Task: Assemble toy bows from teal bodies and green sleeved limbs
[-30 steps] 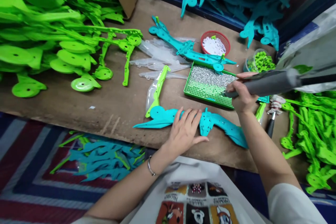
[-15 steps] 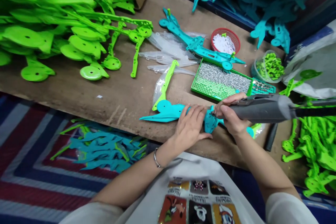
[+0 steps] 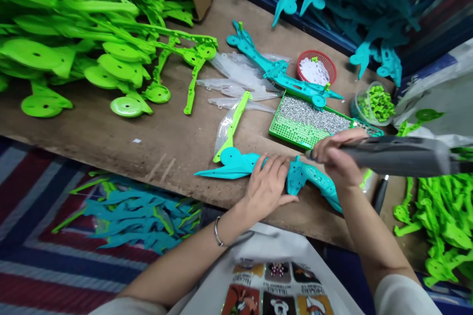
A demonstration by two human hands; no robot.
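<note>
Under the left hand (image 3: 269, 182): teal part (image 3: 236, 163), smooth plastic, moderately glossy. In the right hand (image 3: 342, 155): grey tool (image 3: 402, 155), casing looks plastic, near matt. Beyond both hands: perforated green tray (image 3: 291, 131), shiny plastic; small pieces (image 3: 314, 114) in it, bright, metallic. Ahead of the left hand: translucent pieces (image 3: 236, 73), smooth, glossy plastic. Beneath the hands: brown worktop (image 3: 181, 133), matt, scuffed; material unclear. Bracelet (image 3: 217, 231) behind the left hand: polished metal.
</note>
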